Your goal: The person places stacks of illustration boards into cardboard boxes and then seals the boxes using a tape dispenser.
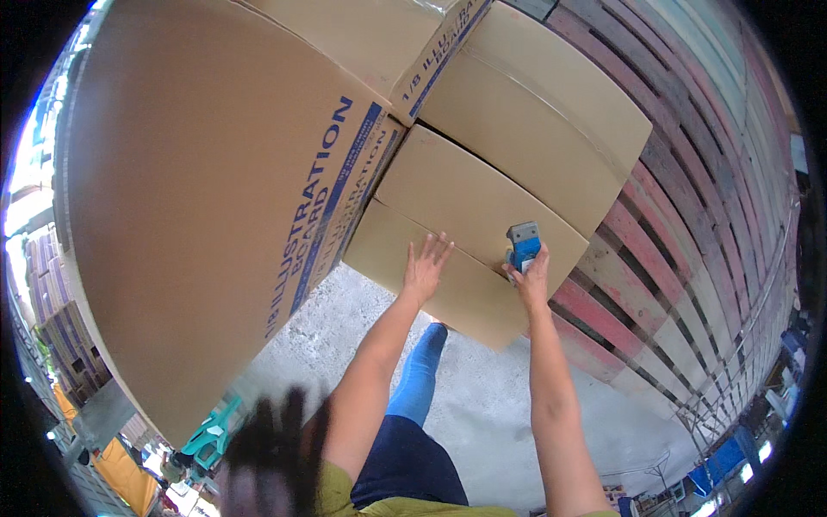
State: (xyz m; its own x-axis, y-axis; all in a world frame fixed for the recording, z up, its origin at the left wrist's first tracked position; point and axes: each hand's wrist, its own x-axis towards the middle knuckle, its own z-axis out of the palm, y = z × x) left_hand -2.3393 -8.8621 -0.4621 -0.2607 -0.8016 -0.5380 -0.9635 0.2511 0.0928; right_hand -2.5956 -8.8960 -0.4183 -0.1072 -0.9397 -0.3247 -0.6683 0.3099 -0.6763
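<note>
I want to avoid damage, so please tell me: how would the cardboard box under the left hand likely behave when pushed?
The cardboard box would probably feel stiff, since its panels look flat beside the left hand. Its broad flat faces make rolling unlikely. The farther box sits close alongside and might block a push that way.

Left side: tall box (207, 189) blocks passage. Far side: far box (568, 86) stands close against near box (469, 194); narrow gap only. Right side: pallets (652, 247) limit room; clearance at near box edge unclear. Above near box: open space between left hand (423, 272) and right hand (531, 277); tool (524, 245) juts beyond right hand. Near side: open floor (482, 422) around leg (415, 379).
</note>
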